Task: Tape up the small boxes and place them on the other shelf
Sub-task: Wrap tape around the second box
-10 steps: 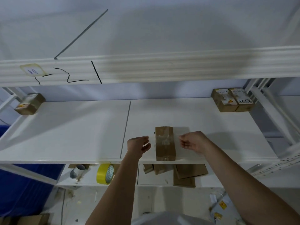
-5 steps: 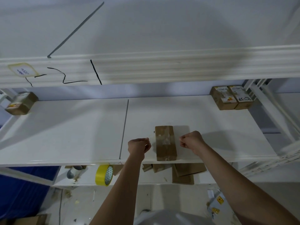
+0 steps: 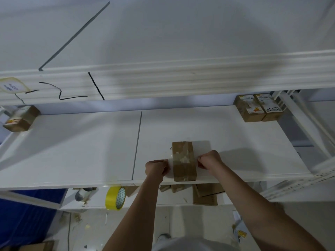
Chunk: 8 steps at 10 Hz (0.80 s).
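Your fingers (image 3: pixel 199 161) on both sides are curled in a pinch, each hand holding an end of a clear strip of tape (image 3: pixel 169 161) stretched across the small brown cardboard box (image 3: pixel 184 161). Your left hand (image 3: pixel 155 168) and right hand (image 3: pixel 210 160) now sit just beside the box's flanks, closer in and lower than half a second ago, when they hovered apart from it. The box lies near the front edge of the white middle shelf (image 3: pixel 81 147), unmoved. Two labelled brown boxes (image 3: pixel 258 107) sit at the shelf's back right, another brown box (image 3: pixel 20 118) back left. A yellow tape roll (image 3: pixel 116 197) stands on the lower shelf (image 3: pixel 94 201).
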### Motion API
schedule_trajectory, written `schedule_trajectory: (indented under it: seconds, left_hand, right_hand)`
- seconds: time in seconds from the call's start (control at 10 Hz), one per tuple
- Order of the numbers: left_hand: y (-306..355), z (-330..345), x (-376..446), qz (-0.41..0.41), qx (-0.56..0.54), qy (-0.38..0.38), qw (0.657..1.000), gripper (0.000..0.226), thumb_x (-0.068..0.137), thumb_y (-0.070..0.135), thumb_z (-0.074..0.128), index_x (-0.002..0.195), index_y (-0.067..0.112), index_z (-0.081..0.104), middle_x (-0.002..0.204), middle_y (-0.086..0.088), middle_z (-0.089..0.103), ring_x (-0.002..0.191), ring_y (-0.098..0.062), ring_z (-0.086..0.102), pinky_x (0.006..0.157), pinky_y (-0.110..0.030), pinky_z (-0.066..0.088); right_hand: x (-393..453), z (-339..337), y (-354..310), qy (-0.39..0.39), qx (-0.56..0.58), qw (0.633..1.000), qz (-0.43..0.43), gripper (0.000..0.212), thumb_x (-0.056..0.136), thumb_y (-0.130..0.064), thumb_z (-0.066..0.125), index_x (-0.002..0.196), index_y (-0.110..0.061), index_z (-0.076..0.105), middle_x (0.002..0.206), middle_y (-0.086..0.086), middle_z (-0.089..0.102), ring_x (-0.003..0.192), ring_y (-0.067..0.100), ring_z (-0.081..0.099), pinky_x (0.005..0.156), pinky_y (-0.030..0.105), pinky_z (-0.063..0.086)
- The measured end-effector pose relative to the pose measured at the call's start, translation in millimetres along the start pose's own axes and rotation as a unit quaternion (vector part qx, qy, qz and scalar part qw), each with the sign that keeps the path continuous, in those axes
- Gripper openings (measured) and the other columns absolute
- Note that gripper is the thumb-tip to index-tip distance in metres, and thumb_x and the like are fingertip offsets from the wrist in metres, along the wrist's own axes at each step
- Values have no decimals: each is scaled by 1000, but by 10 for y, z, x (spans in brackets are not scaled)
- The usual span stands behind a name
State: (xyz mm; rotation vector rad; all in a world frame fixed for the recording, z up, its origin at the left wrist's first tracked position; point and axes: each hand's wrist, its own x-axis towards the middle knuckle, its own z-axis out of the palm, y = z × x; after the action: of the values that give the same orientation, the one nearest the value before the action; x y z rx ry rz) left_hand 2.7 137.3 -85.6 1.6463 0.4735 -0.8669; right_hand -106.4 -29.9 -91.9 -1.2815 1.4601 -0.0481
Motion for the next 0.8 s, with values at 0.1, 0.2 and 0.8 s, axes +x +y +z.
schedule_trajectory:
  seconds: [0.1,0.2,0.8]
  left_hand:
    - [-43,30,66,-16,4,-23,1000,19,81,7,80,91,-4,68,89,-17,71,77,-27,70,77,-37,61]
    - [-46,16,-18,-23,0,-69,997,9,90,-4,65,84,2,62,80,-12,64,70,-22,62,69,-31,55]
    - [-223,244,9,107,141,49,983,17,95,10,66,107,5,76,105,-14,73,88,-26,66,87,-33,57]
  right_hand:
    - [-10,5,31,-35,33,999,25,17,84,12,67,99,7,63,100,24,66,90,36,67,82,49,61]
    - [25,-3,71,-59,67,995,51,20,85,12,67,105,7,63,107,24,65,98,37,66,87,49,59]
    - [291,78,247,-80,128,982,109,30,87,14,60,116,6,64,116,26,63,105,41,63,92,53,56]
